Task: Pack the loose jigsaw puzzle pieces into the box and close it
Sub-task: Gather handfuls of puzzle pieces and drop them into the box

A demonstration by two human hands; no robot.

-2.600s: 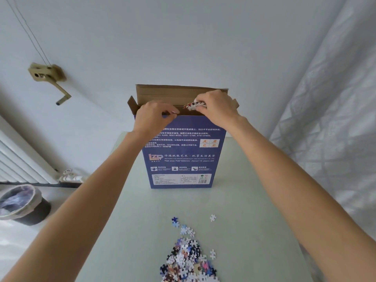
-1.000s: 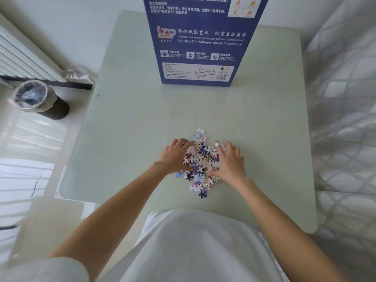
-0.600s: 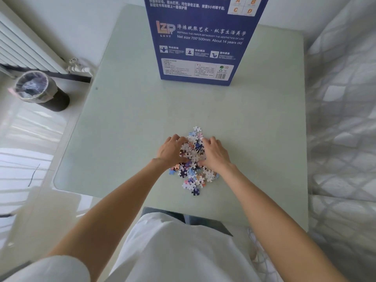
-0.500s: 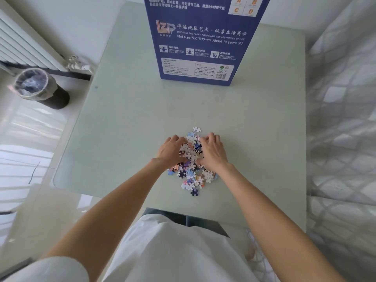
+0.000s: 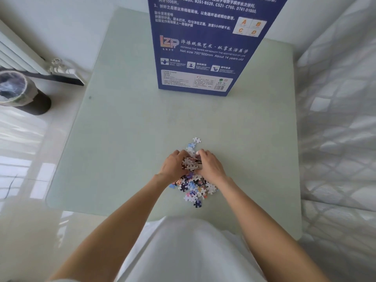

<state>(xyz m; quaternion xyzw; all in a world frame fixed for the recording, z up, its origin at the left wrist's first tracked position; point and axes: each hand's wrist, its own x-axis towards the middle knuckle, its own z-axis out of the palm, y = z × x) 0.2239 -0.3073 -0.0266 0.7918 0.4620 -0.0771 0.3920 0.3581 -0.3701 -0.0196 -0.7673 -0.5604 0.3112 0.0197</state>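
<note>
hands cupped together over a heap of jigsaw pieces on a pale green table: nearest the person, the loose puzzle pieces (image 5: 193,188) lie scattered flat, small interlocking cardboard shapes in white, blue, pink and dark tones. just beyond, the left hand (image 5: 173,165) and right hand (image 5: 209,166) curl inward and squeeze a clump of pieces (image 5: 191,162) between them, fingers bent round it from both sides. such pieces are likely light, thin and stiff but loose, apt to spill from any gap, so a two-sided scoop from underneath looks the surest hold. a few stray pieces (image 5: 194,142) sit just past the fingertips. the table (image 5: 122,129) looks smooth and matte. at the far side, well apart from the heap, the box (image 5: 203,58) stands upright, glossy blue printed cardboard, its top out of view.
</note>
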